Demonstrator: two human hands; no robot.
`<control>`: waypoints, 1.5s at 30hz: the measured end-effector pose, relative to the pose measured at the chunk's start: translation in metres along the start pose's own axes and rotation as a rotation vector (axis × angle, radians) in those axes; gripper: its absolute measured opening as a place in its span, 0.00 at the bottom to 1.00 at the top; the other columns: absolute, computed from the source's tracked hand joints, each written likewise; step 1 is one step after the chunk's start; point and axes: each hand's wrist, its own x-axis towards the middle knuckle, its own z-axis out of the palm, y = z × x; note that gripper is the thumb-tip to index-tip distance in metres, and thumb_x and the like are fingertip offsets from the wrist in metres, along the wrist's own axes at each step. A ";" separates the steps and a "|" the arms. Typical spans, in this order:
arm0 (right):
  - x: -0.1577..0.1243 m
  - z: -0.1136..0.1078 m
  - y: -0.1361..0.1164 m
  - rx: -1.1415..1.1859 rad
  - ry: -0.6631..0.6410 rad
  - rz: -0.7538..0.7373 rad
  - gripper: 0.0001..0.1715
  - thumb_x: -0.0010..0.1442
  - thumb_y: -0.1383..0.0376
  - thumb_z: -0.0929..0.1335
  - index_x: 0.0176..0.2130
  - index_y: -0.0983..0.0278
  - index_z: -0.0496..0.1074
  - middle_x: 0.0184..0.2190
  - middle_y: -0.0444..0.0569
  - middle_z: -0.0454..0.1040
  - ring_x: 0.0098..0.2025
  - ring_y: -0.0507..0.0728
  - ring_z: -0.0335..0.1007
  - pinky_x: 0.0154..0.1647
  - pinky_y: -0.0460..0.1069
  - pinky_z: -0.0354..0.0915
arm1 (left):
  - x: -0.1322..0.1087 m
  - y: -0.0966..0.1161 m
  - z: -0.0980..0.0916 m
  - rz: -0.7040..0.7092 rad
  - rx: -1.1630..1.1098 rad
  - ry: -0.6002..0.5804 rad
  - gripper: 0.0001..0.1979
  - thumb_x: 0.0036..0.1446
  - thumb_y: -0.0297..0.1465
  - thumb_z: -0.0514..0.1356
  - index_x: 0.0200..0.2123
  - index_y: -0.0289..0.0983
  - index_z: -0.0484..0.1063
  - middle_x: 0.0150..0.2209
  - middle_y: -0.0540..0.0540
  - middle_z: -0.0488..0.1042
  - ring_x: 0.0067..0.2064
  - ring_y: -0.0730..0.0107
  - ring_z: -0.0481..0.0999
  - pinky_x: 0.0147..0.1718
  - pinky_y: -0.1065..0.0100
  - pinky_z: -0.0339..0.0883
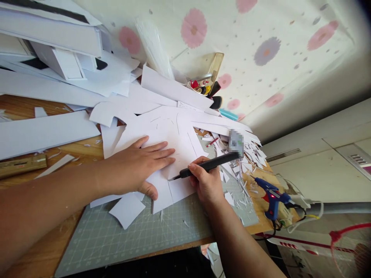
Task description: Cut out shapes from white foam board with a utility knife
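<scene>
My left hand (147, 162) lies flat on a white foam board sheet (162, 133), fingers spread. Pencil-like curves and lines mark the sheet. In my right hand (207, 179) is a black craft knife (213, 163), gripped like a pen. Its blade tip touches the sheet at the top of a thin line that runs down to the near edge. Beneath lies a grey-green cutting mat (139, 239) with a grid. A small loose white offcut (127, 210) rests on the mat below my left hand.
Stacked white boards and box shapes (66, 63) fill the back left. White scraps (252, 154) litter the right side. A blue glue gun (272, 197) with a lit red light sits at the right edge, near its cables. Tools (205, 88) stand by the flowered wall covering (237, 42).
</scene>
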 end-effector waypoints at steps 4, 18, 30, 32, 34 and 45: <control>0.000 -0.001 0.001 -0.009 -0.007 -0.011 0.16 0.48 0.58 0.78 0.23 0.64 0.73 0.14 0.38 0.67 0.14 0.46 0.56 0.14 0.41 0.51 | 0.000 0.002 -0.003 -0.007 -0.005 -0.008 0.50 0.48 0.56 0.66 0.68 0.44 0.52 0.71 0.44 0.44 0.73 0.52 0.37 0.66 0.42 0.23; 0.000 -0.003 0.002 -0.037 -0.024 -0.016 0.15 0.50 0.57 0.77 0.25 0.64 0.73 0.15 0.38 0.68 0.15 0.46 0.56 0.14 0.42 0.51 | 0.000 0.002 -0.004 -0.012 0.001 -0.036 0.51 0.48 0.56 0.66 0.68 0.44 0.51 0.71 0.44 0.43 0.73 0.51 0.36 0.66 0.41 0.24; -0.002 -0.005 -0.006 -0.260 -0.004 -0.056 0.16 0.48 0.54 0.76 0.24 0.62 0.73 0.15 0.40 0.67 0.16 0.49 0.57 0.16 0.45 0.51 | 0.001 -0.018 0.022 0.107 0.035 0.170 0.51 0.46 0.65 0.58 0.68 0.47 0.54 0.70 0.42 0.52 0.72 0.49 0.44 0.66 0.45 0.24; -0.001 -0.007 -0.004 -0.251 -0.003 -0.052 0.16 0.48 0.54 0.76 0.24 0.62 0.73 0.15 0.40 0.67 0.16 0.49 0.57 0.16 0.45 0.51 | 0.001 -0.021 0.024 0.116 0.055 0.185 0.51 0.46 0.66 0.56 0.68 0.48 0.54 0.70 0.42 0.52 0.72 0.49 0.45 0.66 0.46 0.24; 0.000 -0.010 -0.002 -0.237 -0.005 -0.045 0.16 0.48 0.54 0.76 0.24 0.63 0.73 0.15 0.40 0.67 0.16 0.49 0.57 0.16 0.45 0.51 | 0.002 -0.021 0.025 0.125 0.067 0.200 0.51 0.47 0.67 0.54 0.68 0.48 0.54 0.70 0.42 0.53 0.72 0.49 0.45 0.66 0.47 0.23; 0.011 -0.032 0.000 -0.192 0.018 -0.028 0.16 0.49 0.55 0.76 0.25 0.64 0.73 0.14 0.40 0.68 0.14 0.48 0.57 0.15 0.44 0.51 | -0.002 -0.019 0.026 0.160 0.066 0.234 0.49 0.49 0.68 0.48 0.67 0.46 0.58 0.70 0.44 0.51 0.72 0.52 0.45 0.66 0.52 0.18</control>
